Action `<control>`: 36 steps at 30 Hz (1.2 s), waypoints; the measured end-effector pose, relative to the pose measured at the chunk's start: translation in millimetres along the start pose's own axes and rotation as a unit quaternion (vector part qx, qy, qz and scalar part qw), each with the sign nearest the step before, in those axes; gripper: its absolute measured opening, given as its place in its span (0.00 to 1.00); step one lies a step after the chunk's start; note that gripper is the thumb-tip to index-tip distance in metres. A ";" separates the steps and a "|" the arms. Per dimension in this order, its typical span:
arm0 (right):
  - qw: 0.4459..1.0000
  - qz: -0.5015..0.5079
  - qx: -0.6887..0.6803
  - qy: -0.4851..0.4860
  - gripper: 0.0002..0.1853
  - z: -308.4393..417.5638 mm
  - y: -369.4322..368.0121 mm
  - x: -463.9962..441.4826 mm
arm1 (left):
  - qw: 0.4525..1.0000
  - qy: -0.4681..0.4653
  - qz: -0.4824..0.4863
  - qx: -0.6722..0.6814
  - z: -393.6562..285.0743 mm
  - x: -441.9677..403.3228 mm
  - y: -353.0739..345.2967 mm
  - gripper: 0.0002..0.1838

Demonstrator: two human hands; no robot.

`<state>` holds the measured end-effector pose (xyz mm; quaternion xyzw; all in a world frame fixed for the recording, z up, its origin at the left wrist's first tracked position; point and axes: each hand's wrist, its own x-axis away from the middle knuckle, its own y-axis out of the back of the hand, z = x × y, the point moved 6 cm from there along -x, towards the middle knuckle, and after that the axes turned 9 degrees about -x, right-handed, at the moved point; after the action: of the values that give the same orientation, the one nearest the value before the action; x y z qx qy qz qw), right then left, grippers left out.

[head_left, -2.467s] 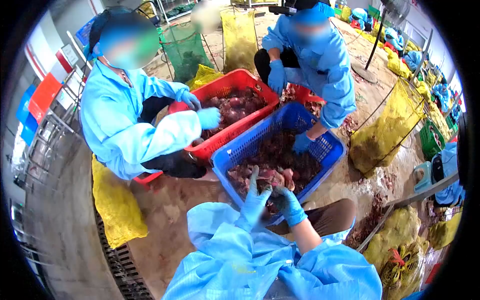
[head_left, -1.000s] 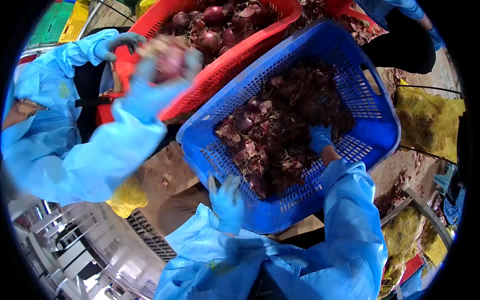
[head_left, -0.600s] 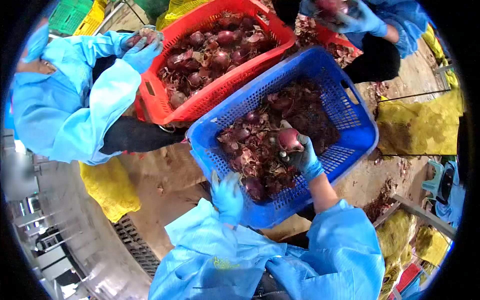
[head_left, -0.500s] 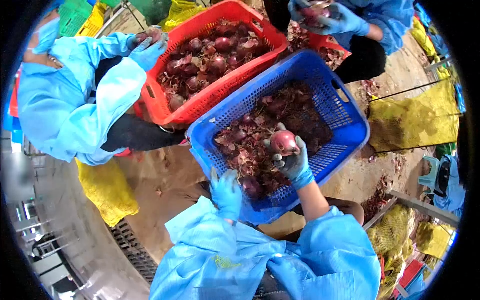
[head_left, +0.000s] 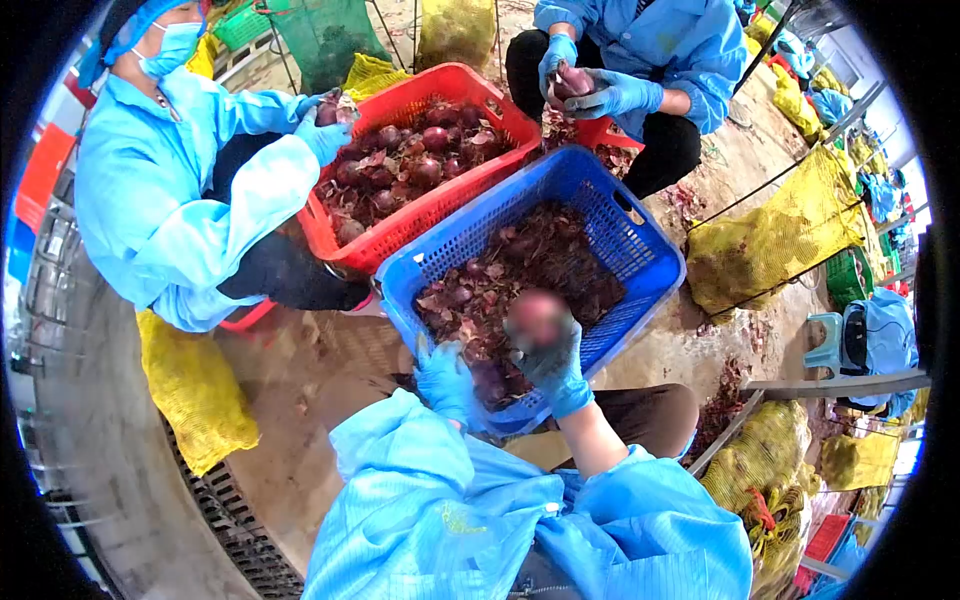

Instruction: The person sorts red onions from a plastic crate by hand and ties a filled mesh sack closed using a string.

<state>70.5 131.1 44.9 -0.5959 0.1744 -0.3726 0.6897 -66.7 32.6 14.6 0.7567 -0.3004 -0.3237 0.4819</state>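
A red onion, blurred in the view, is in my gloved right hand, whose fingers close around it. It is above the blue crate, which holds red onions, dry skins and roots. At the crate's near left corner is my gloved left hand, open, its fingers pointing up over the rim with nothing visible in them. Just right of those fingers, a dark onion lies inside the crate. Whether the left hand presses on the rim, I cannot tell.
A red crate of onions touches the blue one. Two people in blue gowns, at left and back right, hold onions. Yellow mesh sacks lie left and right. A metal frame juts in at right.
The view has tilted up, showing more of both people. My right hand still holds the onion over the blue crate. My left hand stays at the near left corner.
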 end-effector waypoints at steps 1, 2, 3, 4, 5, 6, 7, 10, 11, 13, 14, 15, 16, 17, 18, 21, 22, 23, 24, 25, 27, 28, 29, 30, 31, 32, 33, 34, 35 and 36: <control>1.000 0.000 0.002 0.001 0.29 -0.7 4.7 2.1 | 1.000 -0.004 0.003 0.003 1.1 0.4 -1.3 0.12; 1.000 0.006 -0.012 -0.005 0.28 -2.0 6.1 3.4 | 1.000 -0.007 0.006 0.006 1.5 0.9 -2.1 0.12; 1.000 0.011 -0.027 -0.012 0.26 -3.1 6.3 4.1 | 1.000 -0.005 0.006 0.008 1.5 1.4 -2.2 0.12; 1.000 0.011 -0.024 -0.014 0.26 -4.3 -8.9 5.7 | 1.000 0.003 0.015 0.013 1.6 0.8 -3.1 0.12; 0.996 -0.083 -0.035 0.000 0.28 -5.6 -13.5 8.6 | 1.000 0.011 0.024 0.017 2.8 0.2 -3.6 0.13; 0.983 -0.176 -0.045 0.013 0.30 -7.6 -14.9 10.7 | 0.999 0.015 0.023 0.017 2.3 0.0 -1.0 0.13; 0.984 -0.175 -0.043 0.008 0.30 -9.5 -5.4 2.6 | 0.999 0.019 0.028 0.012 0.0 -0.6 1.0 0.13; 0.986 -0.144 0.083 -0.012 0.19 -3.4 4.4 -33.8 | 0.999 0.022 0.034 0.002 0.6 -0.5 2.3 0.13; 0.979 -0.168 0.104 -0.051 0.15 1.1 -6.6 -45.8 | 0.999 0.015 0.037 0.002 0.9 -0.3 0.7 0.13; 0.994 -0.056 0.078 -0.052 0.11 14.9 -11.1 -110.2 | 0.999 0.013 0.029 -0.004 2.4 -0.7 1.3 0.13; 0.989 -0.106 0.101 0.001 0.08 26.0 -50.6 -127.0 | 1.000 0.008 0.025 0.003 0.7 -1.7 4.7 0.13; 0.988 0.088 0.112 -0.056 0.16 34.7 -89.1 -155.5 | 1.000 0.003 0.022 0.009 -0.8 -1.2 7.5 0.14; 0.980 0.089 0.165 -0.073 0.22 43.0 -130.9 -158.7 | 1.000 -0.001 0.021 -0.013 -2.7 -1.8 8.5 0.14; 0.975 0.106 0.191 -0.041 0.30 60.6 -139.0 -181.2 | 1.000 0.004 0.024 -0.018 -1.3 -2.5 7.9 0.14; 0.965 0.093 0.247 0.012 0.33 75.4 -153.7 -196.7 | 0.999 -0.004 0.025 -0.021 -0.8 -2.3 7.1 0.15; 0.877 0.034 0.458 0.143 0.23 111.8 -133.2 -219.8 | 0.999 -0.015 0.033 -0.030 2.4 -3.5 0.0 0.16; 0.854 0.013 0.499 0.146 0.21 120.4 -92.9 -232.6 | 0.999 -0.006 0.042 -0.009 -0.4 -6.8 5.6 0.16; 0.829 -0.007 0.539 0.149 0.19 127.6 -40.6 -246.6 | 0.999 0.003 0.052 0.012 -2.3 -9.4 7.6 0.15; 0.735 -0.036 0.662 0.140 0.18 131.8 4.0 -249.0 | 0.998 0.002 0.059 0.015 -0.8 -8.5 5.2 0.15; 0.624 -0.063 0.768 0.128 0.17 133.6 45.3 -246.0 | 0.997 0.015 0.072 0.029 -0.3 -8.9 5.6 0.16; 0.544 -0.144 0.827 -0.010 0.21 127.2 125.5 -245.1 | 0.997 0.004 0.073 0.033 3.0 -7.9 -0.5 0.16; 0.550 -0.143 0.823 -0.019 0.21 122.9 143.4 -246.9 | 0.997 0.012 0.073 0.016 -0.8 -12.1 3.0 0.16; 0.523 -0.156 0.838 0.005 0.25 120.8 158.4 -248.8 | 0.997 0.016 0.082 0.006 0.5 -14.2 3.0 0.16; 0.496 -0.168 0.852 0.028 0.29 115.8 169.8 -252.5 | 0.994 0.001 0.113 -0.012 0.8 -14.6 0.2 0.17; 0.503 -0.165 0.848 0.015 0.29 106.7 172.5 -259.9 | 0.989 -0.012 0.143 -0.029 0.9 -13.8 -1.4 0.18; 0.480 -0.158 0.863 -0.004 0.33 98.9 174.4 -269.7 | 0.985 -0.018 0.166 -0.031 1.2 -14.3 -1.9 0.19; 0.456 -0.150 0.877 -0.019 0.37 89.9 182.4 -278.0 | 0.984 -0.011 0.174 -0.040 3.0 -13.9 -6.3 0.19; 0.400 -0.166 0.901 0.012 0.42 82.0 191.5 -280.9 | 0.986 -0.007 0.160 -0.043 1.7 -12.7 -7.4 0.19; 0.406 -0.162 0.900 0.002 0.42 76.0 200.6 -287.3 | 0.988 -0.004 0.146 -0.046 1.6 -11.7 -6.8 0.19; 0.391 -0.199 0.897 -0.049 0.43 78.4 218.6 -294.6 | 0.987 0.000 0.152 -0.052 1.7 -13.9 -5.6 0.19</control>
<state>-3.8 400.6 -205.2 0.3334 -0.4184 -0.4104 0.7385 -75.7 44.3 11.7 0.6760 -0.3944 -0.2620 0.5646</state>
